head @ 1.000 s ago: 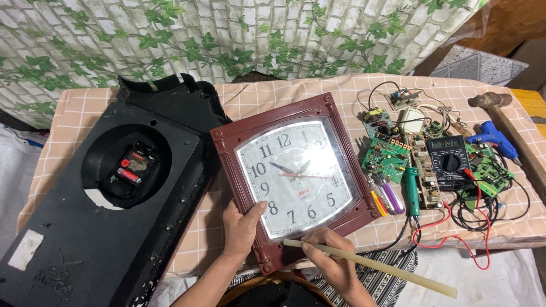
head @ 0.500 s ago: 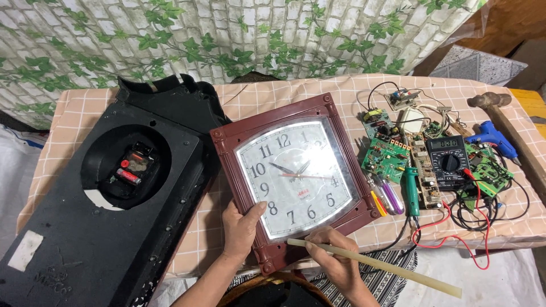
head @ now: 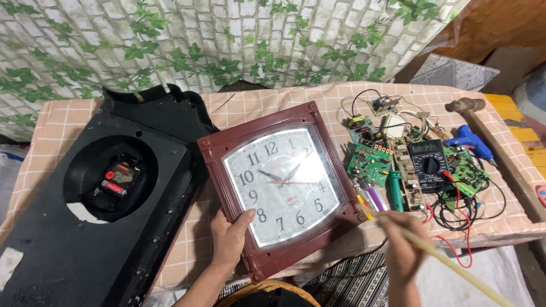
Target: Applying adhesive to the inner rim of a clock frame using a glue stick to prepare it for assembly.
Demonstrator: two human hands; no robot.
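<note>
The left hand [head: 230,239] gripped the square maroon-framed wall clock's [head: 281,185] lower-left edge near the table's front edge. The right hand [head: 401,247] was closed around a thin pale stick [head: 455,267]; steadying the frame seemed wise

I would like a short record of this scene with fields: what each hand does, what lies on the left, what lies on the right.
left hand: grips the lower left frame of the wall clock
right hand: holds a thin stick, beside the clock's lower right corner
left of clock: black clock back, mechanism showing
right of clock: circuit boards, multimeter, blue glue gun, hammer
surface: table with checked cloth
</note>
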